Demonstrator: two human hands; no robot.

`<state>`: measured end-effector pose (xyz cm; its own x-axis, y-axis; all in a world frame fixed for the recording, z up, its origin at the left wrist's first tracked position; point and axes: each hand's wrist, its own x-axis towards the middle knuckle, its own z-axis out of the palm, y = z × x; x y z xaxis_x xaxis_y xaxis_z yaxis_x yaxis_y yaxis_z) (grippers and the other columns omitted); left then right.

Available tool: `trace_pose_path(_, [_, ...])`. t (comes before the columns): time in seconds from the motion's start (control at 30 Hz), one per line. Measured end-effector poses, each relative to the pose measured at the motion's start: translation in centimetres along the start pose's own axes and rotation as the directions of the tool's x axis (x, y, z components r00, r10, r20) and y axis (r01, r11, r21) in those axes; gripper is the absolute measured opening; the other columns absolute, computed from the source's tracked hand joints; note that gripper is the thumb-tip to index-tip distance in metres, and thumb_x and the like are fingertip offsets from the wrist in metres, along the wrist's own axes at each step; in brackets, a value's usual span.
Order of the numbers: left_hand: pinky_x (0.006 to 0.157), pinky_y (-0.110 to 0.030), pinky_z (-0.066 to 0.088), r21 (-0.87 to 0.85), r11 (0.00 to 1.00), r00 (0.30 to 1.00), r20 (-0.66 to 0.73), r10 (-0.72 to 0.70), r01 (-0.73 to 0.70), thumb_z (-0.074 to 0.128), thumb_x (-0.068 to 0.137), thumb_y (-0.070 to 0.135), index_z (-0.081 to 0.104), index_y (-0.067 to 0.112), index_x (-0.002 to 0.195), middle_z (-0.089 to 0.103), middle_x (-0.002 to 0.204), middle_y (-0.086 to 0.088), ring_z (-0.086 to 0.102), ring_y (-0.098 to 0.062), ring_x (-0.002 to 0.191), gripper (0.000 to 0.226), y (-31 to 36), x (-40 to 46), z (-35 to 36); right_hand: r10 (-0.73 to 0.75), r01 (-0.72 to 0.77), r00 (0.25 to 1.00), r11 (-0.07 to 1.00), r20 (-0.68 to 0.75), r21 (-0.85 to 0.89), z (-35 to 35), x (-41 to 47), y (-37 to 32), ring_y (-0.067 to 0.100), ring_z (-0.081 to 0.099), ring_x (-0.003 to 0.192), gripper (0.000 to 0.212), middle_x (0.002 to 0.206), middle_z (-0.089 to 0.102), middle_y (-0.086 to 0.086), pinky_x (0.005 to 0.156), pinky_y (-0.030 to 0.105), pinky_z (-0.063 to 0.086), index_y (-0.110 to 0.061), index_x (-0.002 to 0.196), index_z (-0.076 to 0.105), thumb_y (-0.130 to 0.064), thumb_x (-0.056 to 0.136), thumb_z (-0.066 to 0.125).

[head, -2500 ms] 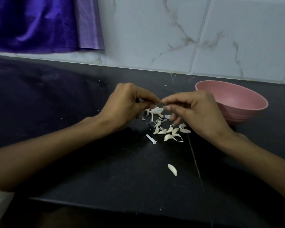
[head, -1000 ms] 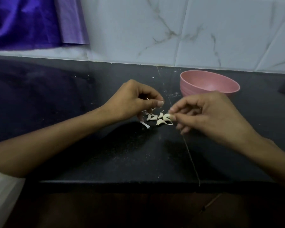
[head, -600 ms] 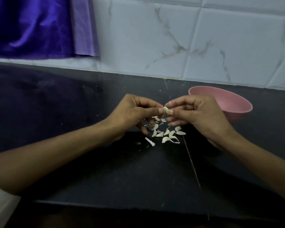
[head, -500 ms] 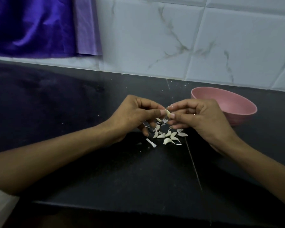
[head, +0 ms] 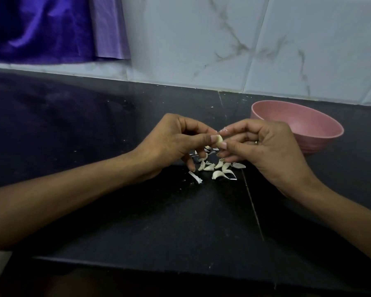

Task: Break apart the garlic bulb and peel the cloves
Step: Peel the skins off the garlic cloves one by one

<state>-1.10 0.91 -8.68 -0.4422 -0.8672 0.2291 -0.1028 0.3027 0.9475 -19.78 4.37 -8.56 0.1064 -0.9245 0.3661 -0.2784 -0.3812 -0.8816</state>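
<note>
Both hands meet over the counter (head: pixel 137 221), the left hand (head: pixel 171 144) and right hand (head: pixel 263 151) with a clove (head: pixel 219 140) between them. Loose cloves (head: pixel 217 168) lie right beneath. The bowl (head: pixel 321 133) sits just behind the right hand, before the wall (head: pixel 201 39).

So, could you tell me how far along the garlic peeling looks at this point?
The bulb already looks broken apart: loose cloves and skins lie in a small pile on the dark counter. In hand, the left hand and right hand pinch one garlic clove between them. Left: the pile seems to hold unpeeled cloves, and I can see nothing in the pink bowl.
</note>
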Motion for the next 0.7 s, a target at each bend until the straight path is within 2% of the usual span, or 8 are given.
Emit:
trace_pose_path(0.23, [0.042,-0.025,0.050,0.009,1.000,1.000,-0.014,0.013,-0.013,0.071,0.085,0.011,0.074,0.003,0.087,0.064,0.059,-0.001,0.056,-0.019,0.057,0.009,0.03,-0.12,0.26,0.002,-0.002,1.000,1.000,-0.003,0.023,0.31,-0.10,0.09,0.021,0.074,0.066,0.014,0.075,0.074,0.011,0.061,0.024,0.059,-0.006,0.093,0.069,0.001,0.082,0.073])
trace_pose_path(0.4, [0.042,-0.024,0.050,0.020,1.000,1.000,-0.019,0.010,-0.009,0.070,0.086,0.012,0.073,0.006,0.083,0.064,0.057,0.002,0.056,-0.015,0.056,0.007,0.04,-0.17,0.34,0.005,-0.007,0.999,0.999,0.032,0.053,0.25,-0.16,-0.13,0.022,0.074,0.068,0.019,0.076,0.074,0.013,0.062,0.026,0.059,-0.007,0.099,0.067,0.002,0.083,0.072])
trace_pose_path(0.57, [0.041,-0.022,0.048,-0.051,0.998,0.999,-0.001,-0.040,0.040,0.067,0.088,0.010,0.071,0.001,0.087,0.064,0.056,0.003,0.056,-0.011,0.053,0.009,0.38,-0.05,0.24,0.084,-0.103,0.992,0.972,0.098,0.213,-0.06,0.02,-0.24,0.022,0.071,0.066,0.029,0.074,0.071,0.012,0.063,0.029,0.060,-0.004,0.108,0.062,0.003,0.081,0.068])
trace_pose_path(0.7, [0.040,-0.021,0.047,-0.122,0.987,0.995,0.027,-0.098,0.100,0.065,0.090,0.011,0.070,0.001,0.090,0.065,0.060,0.003,0.056,-0.010,0.052,0.011,0.79,-0.05,0.17,0.100,-0.134,0.986,0.954,0.137,0.269,-0.35,0.07,-0.40,0.020,0.070,0.067,0.027,0.075,0.070,0.011,0.062,0.028,0.060,-0.005,0.108,0.065,0.001,0.082,0.065])
